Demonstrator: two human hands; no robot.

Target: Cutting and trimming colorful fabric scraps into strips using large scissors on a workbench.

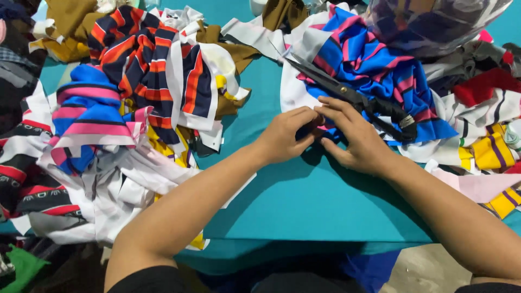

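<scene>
My left hand and my right hand meet at the middle of the teal table, fingertips together, pinching a small piece of blue and pink striped cloth between them. Most of that piece is hidden by my fingers. Black scissors lie just behind my right hand, resting on a blue, pink and white striped fabric pile, blades pointing to the upper left.
A heap of striped fabric scraps in orange, navy, white, blue and pink covers the left side. More scraps in red, yellow and white lie at right. A clear plastic bag of cloth sits at the back right.
</scene>
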